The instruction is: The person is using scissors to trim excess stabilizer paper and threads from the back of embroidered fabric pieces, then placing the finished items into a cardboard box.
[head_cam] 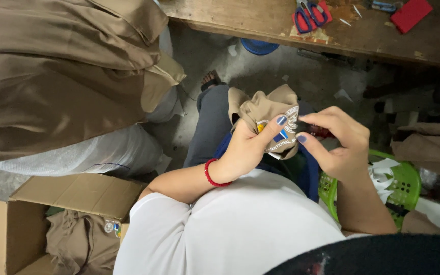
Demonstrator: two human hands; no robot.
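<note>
A bunched tan garment (260,108) with a round embroidered patch (287,127) rests over my lap. My left hand (250,145), with a red cord bracelet on its wrist, grips the cloth, its thumb pressing on the patch. My right hand (339,145) is curled beside the patch and pinches a small dark red tool (315,131), mostly hidden by the fingers; what kind of tool it is I cannot tell.
A heap of tan garments (52,71) lies on a white sack at the left. An open cardboard box (36,224) holds more folded tan clothes. A green plastic basket (408,183) with paper scraps sits at my right. Red scissors (309,15) lie on the wooden bench ahead.
</note>
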